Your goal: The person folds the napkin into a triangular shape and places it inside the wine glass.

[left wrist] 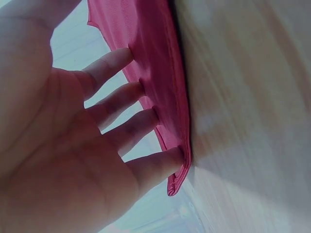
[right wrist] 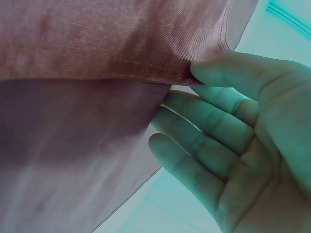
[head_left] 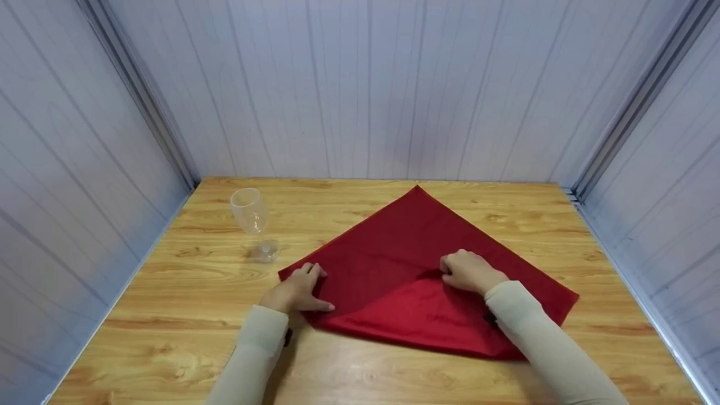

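A red cloth napkin (head_left: 388, 242) lies on the wooden table with one corner pointing to the back wall. Its near part is folded up and over, showing a brighter, shinier face. My right hand (head_left: 471, 271) pinches the corner of this folded part between thumb and fingers, over the middle of the napkin; the right wrist view shows the pinched hem (right wrist: 184, 77). My left hand (head_left: 298, 289) rests on the napkin's left corner with fingers spread. In the left wrist view its fingertips (left wrist: 146, 116) press on the red fabric.
A clear stemmed glass (head_left: 250, 216) stands upright at the back left of the wooden table (head_left: 169, 337), left of the napkin. Pale panelled walls (head_left: 360, 90) enclose the table at the back and both sides.
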Tool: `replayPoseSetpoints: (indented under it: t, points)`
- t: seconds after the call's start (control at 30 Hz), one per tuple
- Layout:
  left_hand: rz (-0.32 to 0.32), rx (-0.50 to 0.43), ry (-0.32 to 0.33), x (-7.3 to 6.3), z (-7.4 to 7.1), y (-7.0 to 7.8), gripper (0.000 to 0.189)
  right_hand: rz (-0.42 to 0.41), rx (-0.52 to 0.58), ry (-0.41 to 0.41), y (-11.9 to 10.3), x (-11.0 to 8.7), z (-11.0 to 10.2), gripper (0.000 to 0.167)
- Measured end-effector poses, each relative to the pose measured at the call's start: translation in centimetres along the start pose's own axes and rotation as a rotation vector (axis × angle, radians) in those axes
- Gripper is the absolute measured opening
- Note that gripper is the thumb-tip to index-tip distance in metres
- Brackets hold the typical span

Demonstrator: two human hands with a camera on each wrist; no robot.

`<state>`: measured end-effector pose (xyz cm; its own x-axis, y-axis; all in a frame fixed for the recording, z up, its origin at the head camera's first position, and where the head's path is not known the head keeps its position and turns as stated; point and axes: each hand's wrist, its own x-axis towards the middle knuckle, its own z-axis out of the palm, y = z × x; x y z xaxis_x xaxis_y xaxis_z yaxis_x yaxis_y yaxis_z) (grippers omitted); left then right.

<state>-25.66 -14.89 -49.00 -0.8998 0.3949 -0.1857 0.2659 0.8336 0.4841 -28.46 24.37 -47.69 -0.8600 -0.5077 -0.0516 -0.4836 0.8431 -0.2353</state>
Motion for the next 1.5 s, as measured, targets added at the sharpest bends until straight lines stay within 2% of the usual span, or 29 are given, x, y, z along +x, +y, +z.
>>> replayPoseSetpoints:
  t: [0.2, 0.47, 0.73, 0.87, 1.07, 1.27, 1.5]
  points:
    - [0.03, 0.024, 0.007, -0.5, 0.3, 0.3, 0.066, -0.005, 0.001, 0.003, -0.2, -0.5, -0.1, 0.031]
    - [0.023, 0.061, 0.01, -0.9, 0.5, 0.9, 0.066, -0.004, -0.018, 0.001, -0.5, -0.9, -0.1, 0.031]
    - [0.044, 0.07, 0.03, -1.0, 0.5, 1.0, 0.063, -0.016, -0.05, 0.008, -1.0, -1.3, -0.1, 0.034]
    - [0.059, 0.054, 0.077, -0.9, -0.1, 0.1, 0.051, -0.003, -0.05, -0.001, -1.0, -1.2, 0.0, 0.036]
    - [0.043, 0.045, 0.195, -0.9, -1.5, -2.5, 0.032, -0.006, -0.049, -0.003, -1.0, -1.0, 0.2, 0.034]
    - [0.027, 0.038, 0.23, -1.1, -2.2, -4.8, 0.024, -0.019, -0.058, 0.01, -1.0, -1.1, 0.2, 0.033]
    - [0.059, -0.015, 0.264, -0.8, -2.1, -5.5, 0.014, -0.03, -0.052, 0.026, -1.0, -1.2, 0.1, 0.033]
